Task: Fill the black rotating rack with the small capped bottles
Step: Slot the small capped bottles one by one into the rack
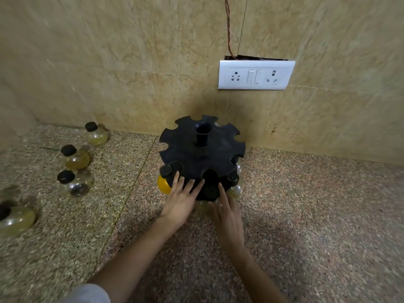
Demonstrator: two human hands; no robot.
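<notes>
The black rotating rack [196, 154] stands on the speckled counter near the wall, with notched slots round its rim and a hollow post in the middle. A yellow-filled bottle [163, 182] hangs in a front-left slot, and another bottle [235, 186] sits at the front right. My left hand [181, 200] rests with straight fingers against the rack's front rim. My right hand [227, 217] is at a black-capped bottle [211, 191] in the front slot, fingers extended along it; the grip is partly hidden. Several loose capped bottles stand to the left: one [96, 134], another [75, 157], a third [72, 183].
A fourth loose bottle [16, 218] lies near the left edge of the counter [306, 215]. The tiled wall rises right behind the rack, with a white socket panel [255, 75] and a thin wire above it.
</notes>
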